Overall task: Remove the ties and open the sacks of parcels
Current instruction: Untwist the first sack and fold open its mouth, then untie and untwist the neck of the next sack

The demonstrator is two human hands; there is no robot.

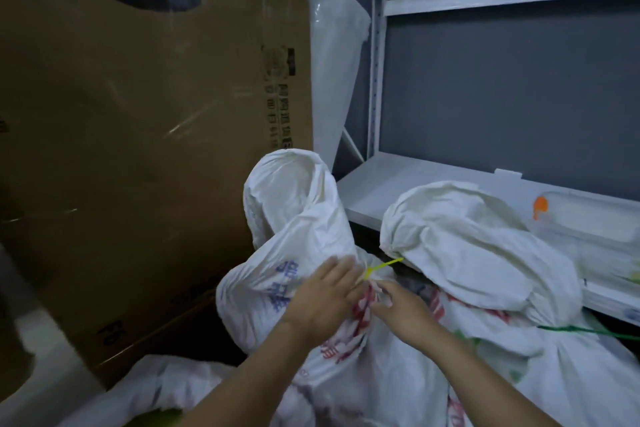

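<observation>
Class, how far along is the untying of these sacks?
Done: nothing; no sack looks open. In hand: left hand presses the near sack, right hand pinches its neck under the yellow tie. Left: that tie, then the green tie on the right sack.

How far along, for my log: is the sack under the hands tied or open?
Tied: a yellow-green tie cinches the sack at its neck; left hand and right hand touch there.
</observation>
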